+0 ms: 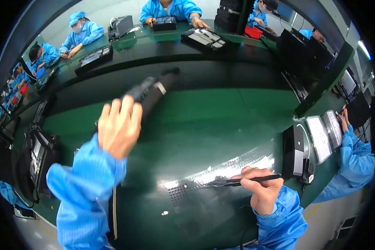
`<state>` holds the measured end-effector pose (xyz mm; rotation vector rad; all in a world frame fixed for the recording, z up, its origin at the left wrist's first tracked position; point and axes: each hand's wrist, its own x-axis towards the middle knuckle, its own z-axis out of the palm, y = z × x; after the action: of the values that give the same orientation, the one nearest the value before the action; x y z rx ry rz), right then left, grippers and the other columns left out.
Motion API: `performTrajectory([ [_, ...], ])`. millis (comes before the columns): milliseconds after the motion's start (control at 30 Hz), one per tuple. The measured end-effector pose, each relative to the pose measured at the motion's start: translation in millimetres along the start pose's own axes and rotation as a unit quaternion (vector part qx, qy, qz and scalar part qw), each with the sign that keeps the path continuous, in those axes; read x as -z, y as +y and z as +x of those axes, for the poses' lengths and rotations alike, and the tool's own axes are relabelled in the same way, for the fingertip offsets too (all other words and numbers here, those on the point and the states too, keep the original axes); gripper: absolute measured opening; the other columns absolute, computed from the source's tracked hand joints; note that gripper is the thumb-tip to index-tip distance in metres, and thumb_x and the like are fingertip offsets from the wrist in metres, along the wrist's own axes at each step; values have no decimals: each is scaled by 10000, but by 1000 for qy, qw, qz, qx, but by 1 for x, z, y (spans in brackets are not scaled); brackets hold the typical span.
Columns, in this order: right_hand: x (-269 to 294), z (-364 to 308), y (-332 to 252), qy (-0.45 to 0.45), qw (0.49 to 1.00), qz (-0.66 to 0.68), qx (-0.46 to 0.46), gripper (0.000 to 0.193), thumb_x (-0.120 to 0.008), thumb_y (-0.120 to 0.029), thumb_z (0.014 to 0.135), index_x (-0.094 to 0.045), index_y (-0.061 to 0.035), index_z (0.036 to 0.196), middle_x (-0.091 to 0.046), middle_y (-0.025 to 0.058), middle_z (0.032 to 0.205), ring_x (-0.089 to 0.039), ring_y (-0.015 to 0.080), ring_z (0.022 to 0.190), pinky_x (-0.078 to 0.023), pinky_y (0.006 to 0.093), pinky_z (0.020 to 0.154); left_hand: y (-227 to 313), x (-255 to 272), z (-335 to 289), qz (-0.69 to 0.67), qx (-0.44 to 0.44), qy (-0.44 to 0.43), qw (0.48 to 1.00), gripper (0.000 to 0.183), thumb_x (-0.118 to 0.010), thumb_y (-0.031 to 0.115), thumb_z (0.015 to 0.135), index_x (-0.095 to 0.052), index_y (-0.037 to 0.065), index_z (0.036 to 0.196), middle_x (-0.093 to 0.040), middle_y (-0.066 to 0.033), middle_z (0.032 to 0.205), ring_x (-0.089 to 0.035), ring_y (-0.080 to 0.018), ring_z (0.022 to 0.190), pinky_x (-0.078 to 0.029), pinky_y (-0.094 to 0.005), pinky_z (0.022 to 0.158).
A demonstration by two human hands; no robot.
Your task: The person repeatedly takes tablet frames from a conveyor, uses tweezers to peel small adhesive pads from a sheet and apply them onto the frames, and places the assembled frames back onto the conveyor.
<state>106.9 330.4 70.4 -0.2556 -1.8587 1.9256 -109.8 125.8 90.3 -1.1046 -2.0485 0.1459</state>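
My left hand (121, 125) reaches forward over the green table, its fingers closed on the near end of a dark, elongated tray (154, 98). The tray is tilted and smeared by motion, so its contents cannot be made out; a pale strip shows on its side. My right hand (260, 189) grips a pair of black tweezers (264, 178) between thumb and fingers, their tips pointing left. Beneath the tweezers lies a clear plastic sheet (254, 160) with rows of small pieces on it. Small pale scraps (165, 213) lie to the left of it.
A black box-shaped device (293, 152) and documents in clear sleeves (319, 139) stand at the right. Black trays (39, 156) are piled at the left. Across the dark belt (221, 68), co-workers in blue handle black trays (204, 39). A dark post (325, 83) rises at the right.
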Motion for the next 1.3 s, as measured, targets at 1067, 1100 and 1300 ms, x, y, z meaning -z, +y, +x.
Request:
performTrajectory([
  [1067,-16,-29,48,-83,993,-60,-56,70,-613,75,685,-599,93,751,-613,158,739,-548,185,618,-436,270,576,117,60,-110,-398,-90,-279,869,524,-616,447,674,-521,191,1122,-369,-102,1265,-349,-334,1154,-297,-519,941],
  [1100,-15,-29,46,-81,993,-60,-55,70,-613,75,685,-599,93,751,-613,158,739,-548,185,618,-436,270,576,118,61,-108,-398,-92,-278,869,524,-616,447,674,-521,191,1122,-369,-102,1265,-349,-334,1154,-297,-519,941],
  [1300,-13,-26,53,-54,993,-6,-102,45,-599,84,694,-594,104,734,-618,145,744,-559,182,623,-446,277,611,122,59,-110,-394,-86,-272,873,537,-616,448,673,-515,182,1128,-370,-108,1264,-347,-338,1154,-302,-517,934],
])
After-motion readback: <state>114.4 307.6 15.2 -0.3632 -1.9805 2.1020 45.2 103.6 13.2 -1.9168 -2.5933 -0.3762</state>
